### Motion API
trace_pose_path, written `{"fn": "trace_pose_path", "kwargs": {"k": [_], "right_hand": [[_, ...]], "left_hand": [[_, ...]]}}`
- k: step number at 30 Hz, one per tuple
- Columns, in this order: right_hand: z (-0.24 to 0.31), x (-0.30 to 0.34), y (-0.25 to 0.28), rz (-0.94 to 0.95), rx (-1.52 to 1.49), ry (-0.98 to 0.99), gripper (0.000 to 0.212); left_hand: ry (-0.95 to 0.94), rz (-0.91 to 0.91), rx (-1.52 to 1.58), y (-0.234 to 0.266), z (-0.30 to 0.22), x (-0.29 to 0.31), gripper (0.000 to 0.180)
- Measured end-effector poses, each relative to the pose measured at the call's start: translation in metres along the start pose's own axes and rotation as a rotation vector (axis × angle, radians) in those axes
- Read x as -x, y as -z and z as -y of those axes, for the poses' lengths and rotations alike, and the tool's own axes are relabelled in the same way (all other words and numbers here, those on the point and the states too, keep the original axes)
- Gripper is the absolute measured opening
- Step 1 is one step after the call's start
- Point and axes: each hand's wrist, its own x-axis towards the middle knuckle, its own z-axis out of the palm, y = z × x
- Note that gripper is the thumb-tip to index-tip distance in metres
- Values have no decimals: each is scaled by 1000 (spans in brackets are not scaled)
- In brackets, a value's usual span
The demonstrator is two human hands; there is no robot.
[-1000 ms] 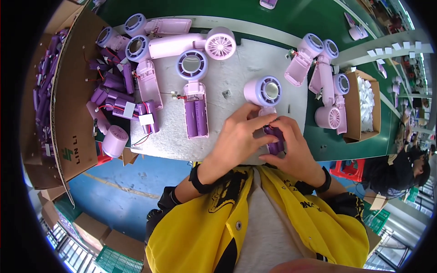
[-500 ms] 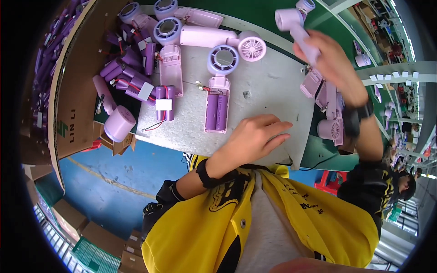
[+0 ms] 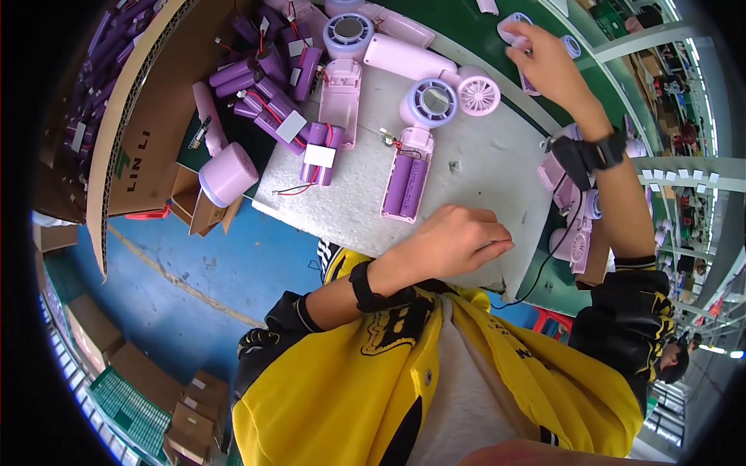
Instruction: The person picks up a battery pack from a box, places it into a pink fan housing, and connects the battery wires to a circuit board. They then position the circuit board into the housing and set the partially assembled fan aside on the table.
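Note:
My left hand point(image 3: 465, 239) rests at the near side of a white foam board point(image 3: 357, 221), fingers loosely curled with nothing visible in them. Just beyond it lies a pale purple handheld fan point(image 3: 431, 102), its handle open on two purple battery cells point(image 3: 406, 185). My right hand point(image 3: 548, 62) reaches to the far right over the green table. Its thumb and fingers close on the round head of another handheld fan point(image 3: 513, 29); the hand hides most of this fan. A smaller round fan head point(image 3: 571, 46) shows behind the hand.
Wired purple battery packs point(image 3: 272, 116) are heaped at the board's left, beside an empty fan handle shell point(image 3: 340, 105). A cardboard box point(image 3: 155, 147) of more packs stands at far left. Several fans point(image 3: 573, 241) lie right of the board, near a black cable point(image 3: 544, 268).
My right hand has moved farther away with the fan, lowering it toward the green table. My left hand stays on the board, fingers curled closer together. The whole view has shifted.

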Motion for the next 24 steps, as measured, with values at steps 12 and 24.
{"fn": "trace_pose_path", "kwargs": {"k": [12, 24], "right_hand": [[112, 34, -19, 203, 152, 469, 52], [73, 83, 22, 145, -159, 241, 53]], "left_hand": [[0, 142, -69, 6, -3, -2, 10], [-61, 230, -148, 1, -1, 10, 8]]}}
